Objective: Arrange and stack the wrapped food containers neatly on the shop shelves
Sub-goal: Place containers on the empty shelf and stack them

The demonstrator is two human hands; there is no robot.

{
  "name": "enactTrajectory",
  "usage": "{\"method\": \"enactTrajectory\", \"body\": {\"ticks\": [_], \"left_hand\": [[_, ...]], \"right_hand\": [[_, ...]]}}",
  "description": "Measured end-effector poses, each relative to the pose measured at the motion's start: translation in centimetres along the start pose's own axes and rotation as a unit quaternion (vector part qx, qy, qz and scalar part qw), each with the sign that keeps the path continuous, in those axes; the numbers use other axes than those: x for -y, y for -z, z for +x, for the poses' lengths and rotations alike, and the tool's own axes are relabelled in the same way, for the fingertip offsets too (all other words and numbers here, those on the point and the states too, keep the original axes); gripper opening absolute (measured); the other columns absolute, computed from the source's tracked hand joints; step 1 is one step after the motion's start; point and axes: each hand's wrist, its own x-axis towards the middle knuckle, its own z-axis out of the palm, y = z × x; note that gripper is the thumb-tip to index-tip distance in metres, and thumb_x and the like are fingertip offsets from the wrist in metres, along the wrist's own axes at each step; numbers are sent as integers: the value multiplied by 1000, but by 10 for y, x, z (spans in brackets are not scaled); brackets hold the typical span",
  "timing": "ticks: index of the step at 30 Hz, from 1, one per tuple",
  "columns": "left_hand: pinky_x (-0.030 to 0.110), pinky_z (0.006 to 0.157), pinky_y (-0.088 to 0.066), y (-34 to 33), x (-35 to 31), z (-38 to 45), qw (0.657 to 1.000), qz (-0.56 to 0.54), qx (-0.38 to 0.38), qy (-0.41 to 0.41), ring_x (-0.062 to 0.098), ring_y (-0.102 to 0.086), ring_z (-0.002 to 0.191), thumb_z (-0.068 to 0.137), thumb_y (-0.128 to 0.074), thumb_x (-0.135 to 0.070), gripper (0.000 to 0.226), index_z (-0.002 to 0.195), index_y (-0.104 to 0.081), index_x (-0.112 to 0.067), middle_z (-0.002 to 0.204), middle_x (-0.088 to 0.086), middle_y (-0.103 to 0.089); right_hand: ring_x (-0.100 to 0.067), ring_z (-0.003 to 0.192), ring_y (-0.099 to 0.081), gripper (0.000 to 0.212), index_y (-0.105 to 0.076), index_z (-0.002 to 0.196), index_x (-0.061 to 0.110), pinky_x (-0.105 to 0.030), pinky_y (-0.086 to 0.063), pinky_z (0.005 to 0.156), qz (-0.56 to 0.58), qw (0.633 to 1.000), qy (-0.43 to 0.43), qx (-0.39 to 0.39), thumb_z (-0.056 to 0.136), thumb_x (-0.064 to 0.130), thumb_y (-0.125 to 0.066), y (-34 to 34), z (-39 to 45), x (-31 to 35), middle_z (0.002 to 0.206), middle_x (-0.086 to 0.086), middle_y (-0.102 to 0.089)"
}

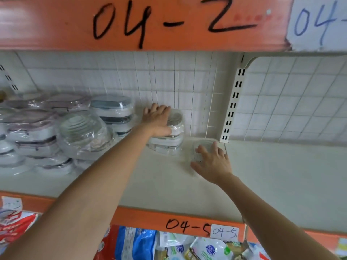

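Head view: left hand lies flat atop stacked containers; right hand grips clear container.

Cream shelf under wrapped containers, small stack, clear tub.

Two hands are showing, a left hand and a right hand; wrapped containers are piling up uncountably; two orange shelf edges are showing

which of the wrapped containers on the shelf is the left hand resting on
The small stack of white plastic-wrapped containers standing alone by the tiled back wall; the left hand lies on its top, apart from the big pile at left.
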Motion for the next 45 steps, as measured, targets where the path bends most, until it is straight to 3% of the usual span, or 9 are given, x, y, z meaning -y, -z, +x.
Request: {"method": "enactTrajectory", "body": {"ticks": [6, 12, 14, 18, 22, 29, 37, 41, 45], "left_hand": [[44, 103, -23, 1, 1, -16, 998, 5, -67, -17, 27, -27, 123, 65, -69, -48, 90, 136, -29, -10, 129, 10, -32], [37, 92, -40, 3, -13, -56, 995, -7, -97, -33, 29, -42, 107, 59, -70, -62, 95, 129, -37, -7, 119, 11, -36], [36, 92, -37, 2, -18, -73, 995, -12, -81, -50, 28, -41, 108, 59, -69, -62, 94, 130, -37, -9, 121, 10, -36], [34, 96, -32, -3, -23, -107, 998, -28, 5, -51, 29, -39, 114, 64, -70, -57, 91, 134, -34, -10, 127, 12, -41], [36, 98, -37, 3, -22, -136, 996, -52, 70, -34, 27, -45, 112, 67, -70, -56, 87, 132, -34, -9, 126, 10, -48], [35, 97, -39, 41, -13, -196, 987, -59, 150, -23, 24, -48, 111, 69, -68, -59, 85, 130, -36, -9, 125, 6, -49], [37, 92, -36, 120, 0, -264, 978, -32, 206, -30, 27, -45, 111, 67, -69, -56, 79, 123, -39, -10, 122, 7, -50], [35, 101, -29, 174, 14, -294, 973, -32, 206, -94, 22, -35, 120, 65, -69, -59, 93, 136, -32, -12, 132, 3, -41], [32, 107, -24, 227, 20, -312, 979, -36, 144, -143, 17, -29, 122, 60, -67, -62, 101, 141, -28, -15, 133, 0, -34]], "right_hand": [[-35, 131, -26, 65, -27, 136, 21, -40, -31, 97, -60, 994, -75, -60, 89, 66, -31, -17, 4, 21, 155, -22, -5], [-33, 134, -25, 92, -10, 146, 0, -37, -29, 105, -12, 991, -127, -42, 85, 59, -46, -15, 12, 24, 152, -23, -12], [-31, 130, -29, 100, -13, 144, -2, -35, -30, 104, 20, 990, -134, -32, 79, 62, -53, -11, 11, 22, 144, -18, -24], [-30, 134, -23, 123, -3, 147, 4, -39, -26, 109, 61, 983, -173, 31, 65, 77, -57, -2, -1, 15, 143, -14, -22], [-34, 131, -28, 124, 4, 147, 11, -41, -28, 108, 3, 978, -194, 77, 63, 68, -68, 5, -27, 7, 141, -18, -26], [-31, 128, -31, 121, 3, 146, 7, -39, -30, 105, -49, 982, -122, 139, 66, 58, -72, 49, -93, 15, 138, -17, -29], [-31, 123, -35, 118, -3, 147, 11, -41, -30, 103, -69, 974, 67, 207, 64, 58, -73, 103, -178, 68, 134, -14, -32], [-29, 125, -33, 118, -1, 149, 11, -39, -30, 103, -69, 968, 154, 185, 65, 54, -73, 142, -214, 86, 138, -11, -30], [-26, 127, -29, 122, 3, 150, 12, -38, -26, 106, -74, 969, 198, 125, 64, 59, -70, 192, -237, 86, 142, -8, -25]]}}
